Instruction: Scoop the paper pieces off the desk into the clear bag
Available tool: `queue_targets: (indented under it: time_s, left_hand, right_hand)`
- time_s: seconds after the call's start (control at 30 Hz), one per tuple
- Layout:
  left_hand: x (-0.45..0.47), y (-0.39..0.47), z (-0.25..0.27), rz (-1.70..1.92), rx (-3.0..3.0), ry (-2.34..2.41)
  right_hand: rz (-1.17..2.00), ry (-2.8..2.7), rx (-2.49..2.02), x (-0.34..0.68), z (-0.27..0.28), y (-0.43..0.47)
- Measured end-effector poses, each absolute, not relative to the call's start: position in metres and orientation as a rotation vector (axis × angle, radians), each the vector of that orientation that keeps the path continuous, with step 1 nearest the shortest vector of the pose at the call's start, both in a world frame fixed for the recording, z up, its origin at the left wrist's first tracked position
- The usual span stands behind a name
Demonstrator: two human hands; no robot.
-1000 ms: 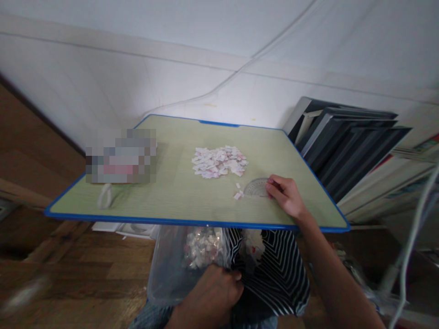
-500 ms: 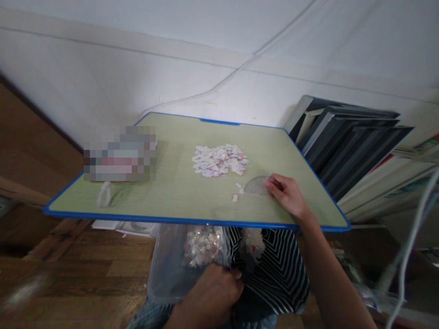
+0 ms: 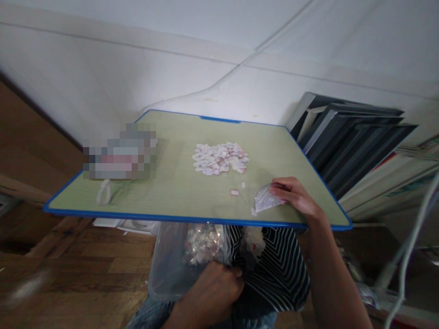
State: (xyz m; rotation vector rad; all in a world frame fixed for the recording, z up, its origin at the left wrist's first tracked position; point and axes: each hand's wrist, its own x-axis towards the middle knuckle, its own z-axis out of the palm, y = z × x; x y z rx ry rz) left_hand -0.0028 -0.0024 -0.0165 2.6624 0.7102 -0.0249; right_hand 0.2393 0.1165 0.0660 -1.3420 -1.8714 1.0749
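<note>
Protractor (image 3: 265, 198) pinched in the right hand (image 3: 295, 195), a paper scrap (image 3: 254, 212) at its corner

Thumb and fingers are closed on the clear plastic, which extends just left of them, low over the table (image 3: 164, 194). The left hand (image 3: 219, 285) is curled below table height; what it grips, if anything, I cannot tell. Good handling here probably means a light pinch, so the thin plastic does not flex, and a corner kept low so the scrap slides rather than slips underneath. Short, slow strokes should spare the two loose pieces (image 3: 234, 193) farther left of the right hand and the heap (image 3: 221, 160) beyond them.

The tabletop is pale green with a blue rim. Just beyond the left hand, a clear tub (image 3: 164, 278) contains small pale bits; to that hand's right lies a striped cloth (image 3: 284, 265). Dark boards (image 3: 350, 141) lean right of the right hand, near a white wall (image 3: 192, 68). Wooden floor (image 3: 113, 274) shows left of the left hand.
</note>
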Motion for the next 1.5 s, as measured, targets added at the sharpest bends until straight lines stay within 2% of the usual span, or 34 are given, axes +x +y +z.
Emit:
queue_targets:
  time_s: [0.4, 0.63, 1.13, 1.3, 1.5]
  left_hand:
    - [-0.0045, -0.0036, -0.0151, -0.041, 2.630, 0.715]
    - [-0.0029, -0.0014, -0.0115, -0.073, 2.632, 0.715]
    - [-0.0024, -0.0022, -0.0114, -0.063, 2.640, 0.710]
    - [-0.0031, -0.0025, -0.0130, -0.040, 2.632, 0.714]
    - [-0.0038, -0.0029, -0.0121, -0.059, 2.642, 0.708]
  right_hand:
    - [1.204, -1.921, -1.304, 0.2403, 0.0701, 0.1147]
    - [1.092, -1.908, -1.321, 0.2409, 0.0672, 0.1141]
    - [1.244, -1.930, -1.273, 0.2428, 0.0707, 0.1116]
    - [1.141, -1.887, -1.278, 0.2424, 0.0706, 0.1113]
    - [1.211, -1.913, -1.290, 0.2424, 0.0702, 0.1116]
